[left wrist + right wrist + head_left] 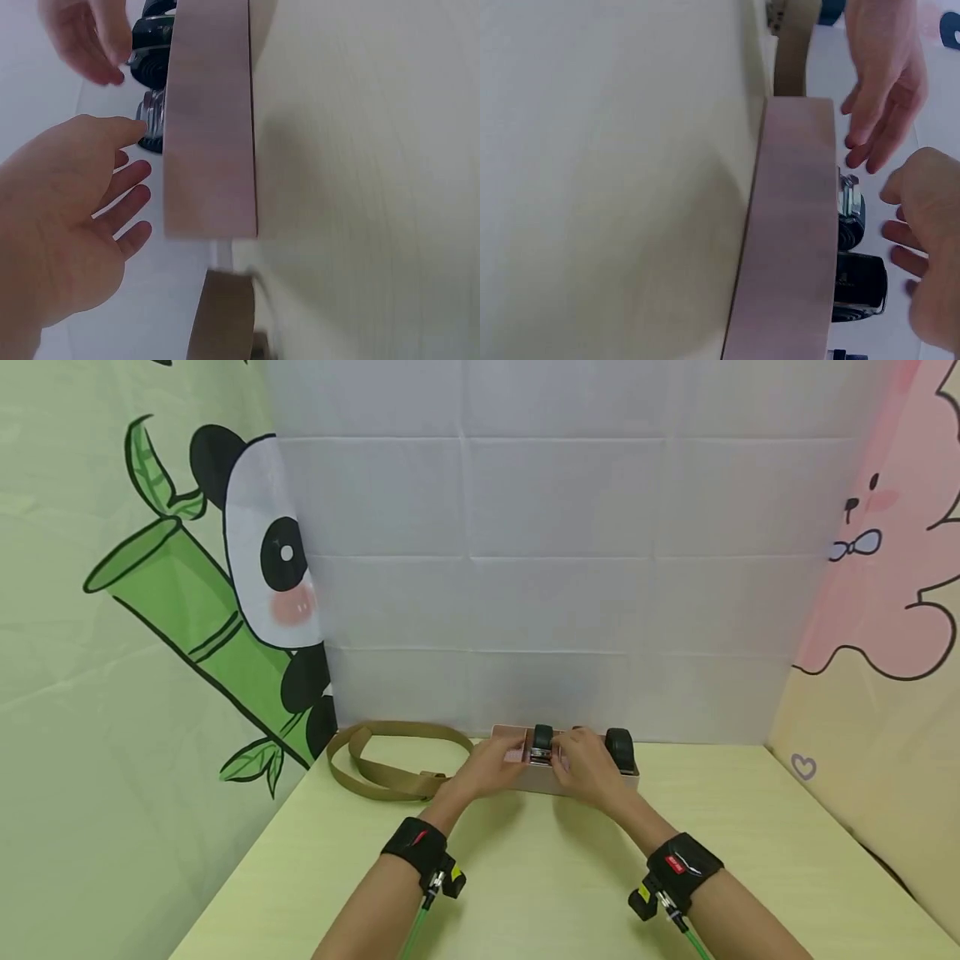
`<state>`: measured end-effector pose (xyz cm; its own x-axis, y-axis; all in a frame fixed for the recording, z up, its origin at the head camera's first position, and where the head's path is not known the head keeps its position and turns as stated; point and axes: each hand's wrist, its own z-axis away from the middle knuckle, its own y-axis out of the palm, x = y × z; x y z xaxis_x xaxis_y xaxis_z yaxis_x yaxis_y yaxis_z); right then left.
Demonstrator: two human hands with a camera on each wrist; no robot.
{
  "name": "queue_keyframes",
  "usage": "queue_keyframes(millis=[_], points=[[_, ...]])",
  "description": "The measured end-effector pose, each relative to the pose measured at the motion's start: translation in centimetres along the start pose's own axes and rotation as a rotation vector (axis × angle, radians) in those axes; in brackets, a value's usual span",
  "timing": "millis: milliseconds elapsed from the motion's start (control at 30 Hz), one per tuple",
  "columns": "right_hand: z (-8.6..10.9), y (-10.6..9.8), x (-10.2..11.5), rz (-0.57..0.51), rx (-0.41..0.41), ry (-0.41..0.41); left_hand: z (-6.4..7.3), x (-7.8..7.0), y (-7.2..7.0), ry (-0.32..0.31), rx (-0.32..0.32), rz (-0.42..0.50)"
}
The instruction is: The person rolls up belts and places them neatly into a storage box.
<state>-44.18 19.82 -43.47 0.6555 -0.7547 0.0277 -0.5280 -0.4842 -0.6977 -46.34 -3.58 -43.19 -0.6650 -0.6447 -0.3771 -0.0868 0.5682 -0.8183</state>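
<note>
A long pale pink box [543, 782] stands on the table, with rolled black belts set in it. One rolled belt with a silver buckle [542, 745] sits between the two hands. My left hand [491, 766] is over the box's left part with relaxed fingers. Its thumb tip reaches the silver buckle [155, 112] in the left wrist view. Loosely bent fingers of my right hand [590, 766] hover just right of that belt, with nothing seen in them. Another rolled black belt [860, 286] rises above the box rim near the right hand.
A tan webbing belt [386, 781] lies in loose loops on the table to the left of the box. Behind the box hangs a white cloth backdrop [555, 568]. Printed cloth walls flank the pale table [540, 893].
</note>
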Motion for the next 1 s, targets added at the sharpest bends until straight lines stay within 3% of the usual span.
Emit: queue_keyframes(millis=[133,200,367,500,600,733,867,967,1000], points=[[1.4,1.0,1.2,-0.04,-0.035,-0.11,2.6,1.6,-2.9,-0.02,0.032,-0.041],[1.6,1.6,2.2,-0.132,0.03,-0.11,3.9,2.8,-4.4,-0.029,0.042,-0.076],[0.5,5.6,4.0,-0.263,0.217,-0.088,7.6,5.6,-7.7,-0.06,0.08,-0.148],[-1.7,8.7,6.1,-0.244,0.33,-0.108,10.3,7.6,-9.6,-0.094,0.116,-0.228],[-3.4,10.3,7.8,-0.188,0.399,-0.103,11.6,8.6,-10.3,-0.075,0.092,-0.306],[-4.3,14.0,8.2,-0.095,0.371,-0.149,12.5,9.1,-10.7,-0.022,0.066,-0.335],[-3.9,17.3,7.0,-0.055,0.247,-0.259,13.1,8.2,-11.0,0.022,0.104,-0.324],[-3.1,17.9,6.3,-0.101,0.188,-0.334,13.8,6.7,-11.3,0.043,0.137,-0.345],[-2.8,16.8,6.6,-0.125,0.196,-0.348,14.1,6.0,-11.3,0.046,0.148,-0.353]])
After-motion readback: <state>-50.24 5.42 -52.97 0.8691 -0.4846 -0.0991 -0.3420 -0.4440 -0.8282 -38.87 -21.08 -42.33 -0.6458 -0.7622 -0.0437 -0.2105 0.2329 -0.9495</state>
